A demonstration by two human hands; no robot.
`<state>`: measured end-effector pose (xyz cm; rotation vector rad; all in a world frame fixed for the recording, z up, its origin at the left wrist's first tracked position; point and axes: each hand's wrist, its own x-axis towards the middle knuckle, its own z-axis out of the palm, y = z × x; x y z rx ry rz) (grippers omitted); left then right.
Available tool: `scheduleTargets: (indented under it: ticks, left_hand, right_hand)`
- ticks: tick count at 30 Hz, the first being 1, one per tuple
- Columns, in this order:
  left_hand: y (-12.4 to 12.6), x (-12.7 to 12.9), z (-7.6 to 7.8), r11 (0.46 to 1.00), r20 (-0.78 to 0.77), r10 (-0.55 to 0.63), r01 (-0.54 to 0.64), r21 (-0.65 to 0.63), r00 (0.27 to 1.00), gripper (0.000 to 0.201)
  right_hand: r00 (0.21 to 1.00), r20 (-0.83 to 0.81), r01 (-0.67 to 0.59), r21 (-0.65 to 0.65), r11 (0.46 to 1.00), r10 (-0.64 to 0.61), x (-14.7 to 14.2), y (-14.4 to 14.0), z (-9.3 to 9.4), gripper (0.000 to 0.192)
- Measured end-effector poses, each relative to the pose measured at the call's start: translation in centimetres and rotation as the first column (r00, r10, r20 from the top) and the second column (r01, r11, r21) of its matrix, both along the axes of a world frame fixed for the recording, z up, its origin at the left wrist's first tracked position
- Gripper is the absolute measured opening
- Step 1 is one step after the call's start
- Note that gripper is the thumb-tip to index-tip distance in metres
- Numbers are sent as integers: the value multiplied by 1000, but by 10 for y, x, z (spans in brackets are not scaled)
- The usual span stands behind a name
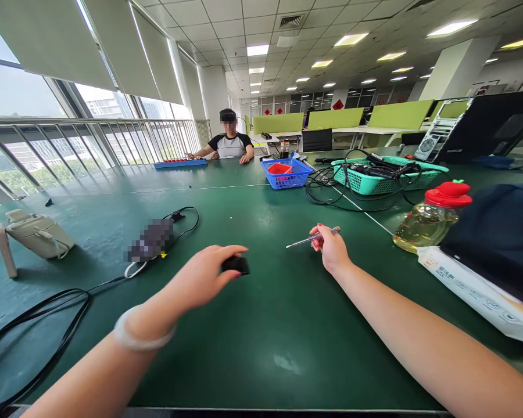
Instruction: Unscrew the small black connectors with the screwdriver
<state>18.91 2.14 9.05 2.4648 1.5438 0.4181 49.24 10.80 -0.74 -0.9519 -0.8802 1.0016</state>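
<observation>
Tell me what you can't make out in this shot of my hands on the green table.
Head view only:
- Small black object: the left hand covers most of it, so its kind is unclear.
- Item beside the black cable: blurred out.
- Screwdriver: the right hand hides part of the handle.
- White package: print too small, far end cut by the frame edge.
- Teal basket: contents are a tangle of cables.

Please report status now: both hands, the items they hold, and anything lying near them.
Left hand grips small black object on the green table. Right hand holds screwdriver, tip pointing left. Between them bare table; black cable far left, oil bottle right.
</observation>
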Motion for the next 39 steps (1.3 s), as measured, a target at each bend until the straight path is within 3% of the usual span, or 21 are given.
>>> scheduleTargets:
  ticks: [3,6,10,14,16,19,22,27,35,39]
  left_hand:
    - [30,57,-15,993,28,-115,113,37,993,58]
    - [56,89,-36,995,21,-101,101,-1,995,70]
    - [75,97,-61,989,109,-110,119,-87,988,78]
    - [84,86,-75,982,244,-120,150,-110,962,85]
    - [87,80,-79,985,257,-104,135,-104,961,81]
    - [91,76,-85,993,246,-68,88,-72,967,56]
    - [93,76,-88,996,224,-81,88,-22,971,36]
    - [92,77,-90,995,219,-104,99,34,970,33]
    - [89,77,-90,996,225,-89,86,21,970,34]
    - [89,77,-90,996,232,-84,81,20,969,32]
  right_hand:
    - [999,24,46,16,999,-47,1,-1,2,30]
    - [995,35,89,52,995,-91,1,-3,5,29]
    - [994,87,53,106,993,-62,-3,-11,10,28]
    - [947,321,-92,218,972,18,-12,-27,16,28]
    - [888,460,-141,280,950,-4,-17,-36,19,29]
    - [724,680,-234,400,886,-116,-21,-48,24,27]
    - [570,777,-354,526,773,-268,-24,-54,28,20]
    - [398,818,-565,575,592,-415,-30,-53,30,15]
    - [236,795,-682,545,487,-558,-34,-54,29,13]
    - [141,780,-704,512,492,-609,-36,-55,29,14]
